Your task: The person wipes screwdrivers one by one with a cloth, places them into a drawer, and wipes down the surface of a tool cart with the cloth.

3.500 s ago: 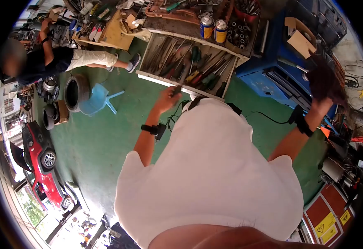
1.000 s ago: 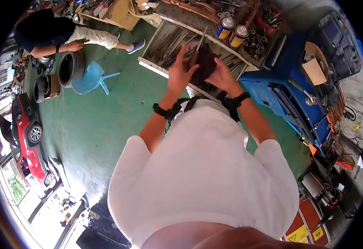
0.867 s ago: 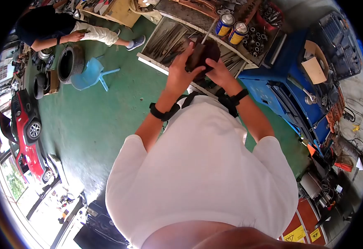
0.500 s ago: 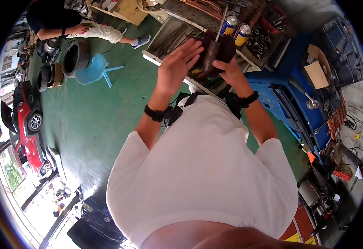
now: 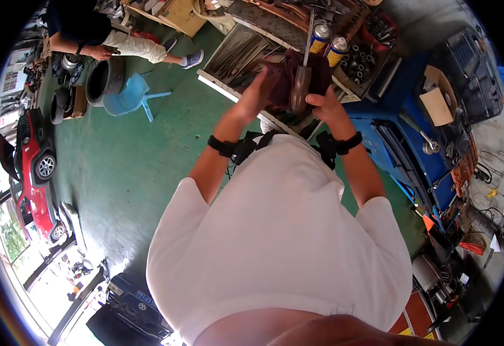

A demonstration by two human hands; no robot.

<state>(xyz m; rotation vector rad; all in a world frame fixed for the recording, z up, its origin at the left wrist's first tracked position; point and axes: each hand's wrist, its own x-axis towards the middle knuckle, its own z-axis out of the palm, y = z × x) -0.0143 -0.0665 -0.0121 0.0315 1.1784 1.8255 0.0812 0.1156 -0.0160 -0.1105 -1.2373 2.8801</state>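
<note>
The left hand, open and just off the cloth half a second ago, has come in against its left side, and the cloth now spreads wider; the screwdriver has shifted slightly towards the wearer. The co-worker's hand has also moved lower along the trousers.

One screwdriver lies across one dark red cloth, handle nearest the wearer and shaft pointing away. The right hand holds both, its thumb clamped on the handle and its other fingers mostly hidden by the cloth. The left fingers are blurred against the cloth; whether they grip it cannot be told.

The bundle is held above one open drawer, its handle end near the front edge. Files and other hand tools, too many to count, lie inside; the drawer's left part is uncovered by the hands. Beyond it, two spray cans stand side by side near the edge of the worktop. The shaft passes close to the left can, leaving little room there. One red bowl of metal parts sits further right.

Open green floor lies between the left forearm and one blue chair. On the right, one blue tool cabinet stands near the right forearm.
</note>
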